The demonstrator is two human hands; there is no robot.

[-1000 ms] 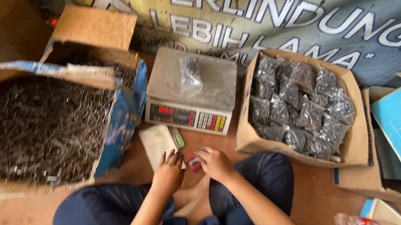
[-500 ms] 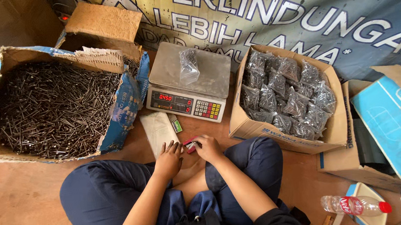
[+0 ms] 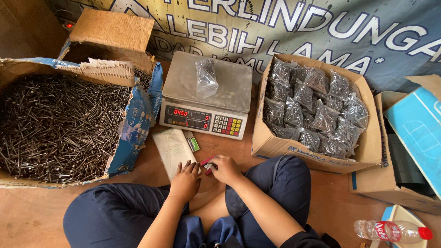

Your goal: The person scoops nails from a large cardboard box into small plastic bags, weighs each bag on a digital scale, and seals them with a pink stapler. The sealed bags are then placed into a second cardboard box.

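Left hand (image 3: pixel 184 180): fingers spread, lying flat on the floor at the stack of flat clear plastic bags (image 3: pixel 173 150), holding nothing. Right hand (image 3: pixel 225 168): curled closed around a small red-and-metal object (image 3: pixel 207 164), between the knees. Grey digital weighing scale (image 3: pixel 206 97): carries one clear bag of nails (image 3: pixel 207 78). Torn cardboard box of loose dark nails (image 3: pixel 57 124): left. Brown cardboard box of bagged nails (image 3: pixel 312 108): right.

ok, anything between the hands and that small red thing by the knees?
Nothing visible. The right hand already grips the small red object; the left hand rests just beside it, near the flat pale packet.
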